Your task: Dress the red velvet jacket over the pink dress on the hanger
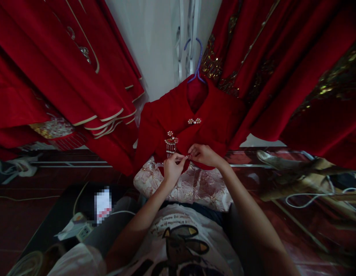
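Note:
A red velvet jacket [215, 115] hangs in front of me on a purple hanger [196, 73]. A pearl clasp [194, 121] closes its chest and a beaded tassel ornament [171, 143] hangs lower left. My left hand [172, 168] and my right hand [204, 154] meet at the jacket's lower front edge, fingertips pinched together on a small fastener there. A pale embroidered skirt [195, 186] shows beneath the jacket.
More red gowns with gold trim [80, 76] hang left, and others [281, 69] hang right. A white power strip [77, 228] and cables lie on the floor at left. A gold shoe [276, 161] and white cord [310, 197] sit at right.

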The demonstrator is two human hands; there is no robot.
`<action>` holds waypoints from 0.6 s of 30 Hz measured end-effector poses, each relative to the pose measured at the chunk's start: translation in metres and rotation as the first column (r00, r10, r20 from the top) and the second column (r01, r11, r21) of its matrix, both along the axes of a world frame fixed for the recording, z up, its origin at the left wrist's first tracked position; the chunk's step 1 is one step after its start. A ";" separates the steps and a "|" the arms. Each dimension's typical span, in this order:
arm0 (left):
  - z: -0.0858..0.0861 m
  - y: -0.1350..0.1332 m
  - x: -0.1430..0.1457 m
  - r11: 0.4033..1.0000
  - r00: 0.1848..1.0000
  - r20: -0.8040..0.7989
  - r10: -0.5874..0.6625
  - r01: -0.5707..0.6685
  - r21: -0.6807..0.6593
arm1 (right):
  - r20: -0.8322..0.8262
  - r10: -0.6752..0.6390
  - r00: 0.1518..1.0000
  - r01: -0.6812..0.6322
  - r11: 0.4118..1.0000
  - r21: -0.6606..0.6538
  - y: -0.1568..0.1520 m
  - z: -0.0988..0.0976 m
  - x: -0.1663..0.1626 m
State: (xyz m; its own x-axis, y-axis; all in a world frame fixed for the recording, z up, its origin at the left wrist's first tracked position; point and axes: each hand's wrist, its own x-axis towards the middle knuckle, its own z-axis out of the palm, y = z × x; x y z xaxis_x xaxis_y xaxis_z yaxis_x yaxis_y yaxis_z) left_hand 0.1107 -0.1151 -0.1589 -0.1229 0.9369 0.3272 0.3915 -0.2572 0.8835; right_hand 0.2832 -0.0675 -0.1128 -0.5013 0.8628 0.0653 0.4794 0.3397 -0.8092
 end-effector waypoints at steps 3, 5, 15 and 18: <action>-0.002 0.000 -0.001 1.000 1.000 -0.014 0.015 -0.015 -0.024 | 0.015 -0.007 1.000 0.007 1.000 -0.009 -0.001 0.000 -0.004; -0.004 0.002 -0.004 0.999 1.000 0.008 -0.014 0.014 -0.049 | 0.021 -0.001 1.000 0.001 1.000 -0.018 -0.001 -0.001 -0.004; 0.026 0.026 -0.022 0.997 0.852 0.518 -0.073 0.067 0.032 | -0.064 0.174 0.983 -0.183 0.966 -0.184 -0.003 0.016 0.027; 0.034 0.033 -0.021 0.995 0.719 0.693 -0.054 0.098 -0.024 | -0.059 0.181 0.982 -0.189 0.962 -0.198 -0.006 0.019 0.027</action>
State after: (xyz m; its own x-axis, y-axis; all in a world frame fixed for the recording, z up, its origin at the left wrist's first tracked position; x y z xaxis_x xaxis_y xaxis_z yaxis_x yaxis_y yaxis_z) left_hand 0.0897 -0.0823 -0.1244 -0.2214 0.9668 0.1278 -0.3522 -0.2015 0.9140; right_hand 0.3100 -0.0737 -0.0936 -0.6541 0.7524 -0.0772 0.3895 0.2475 -0.8872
